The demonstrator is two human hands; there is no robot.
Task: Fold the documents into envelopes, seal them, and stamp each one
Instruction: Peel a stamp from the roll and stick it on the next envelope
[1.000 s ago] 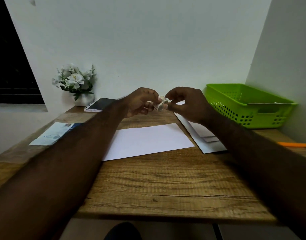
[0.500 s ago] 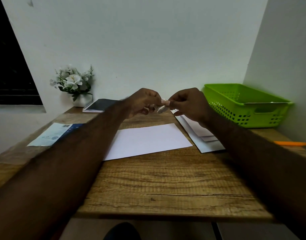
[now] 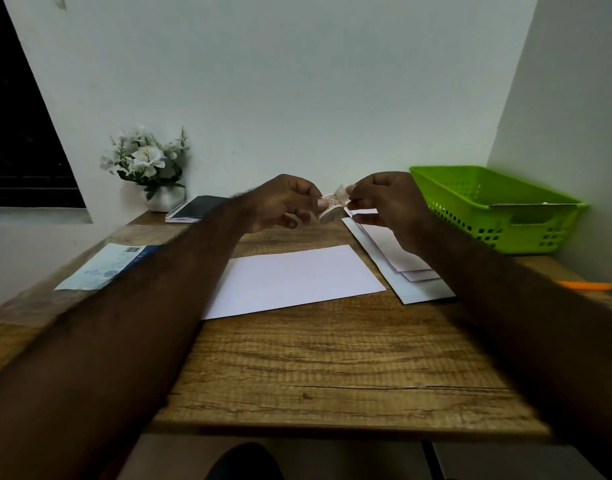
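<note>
A small roll of patterned tape (image 3: pixel 331 210) hangs in the air above the back of the wooden table (image 3: pixel 332 368). My left hand (image 3: pixel 283 204) pinches the roll from the left. My right hand (image 3: pixel 384 200) pinches the loose end of the tape, lifted a little up and to the right of the roll. Below them a white envelope (image 3: pixel 294 280) lies flat in the middle of the table. To its right sits a stack of white papers and envelopes (image 3: pixel 406 268), partly hidden by my right forearm.
A green plastic basket (image 3: pixel 498 209) stands at the back right with a sheet inside. An orange pen (image 3: pixel 590 286) lies at the right edge. A blue-and-white packet (image 3: pixel 107 266) lies at the left, a spiral notebook (image 3: pixel 193 210) and a potted white flower (image 3: pixel 148 168) at the back left.
My right hand has peeled the tape end a little away from the roll, up and to the right. Both hands stay raised over the table's back.
</note>
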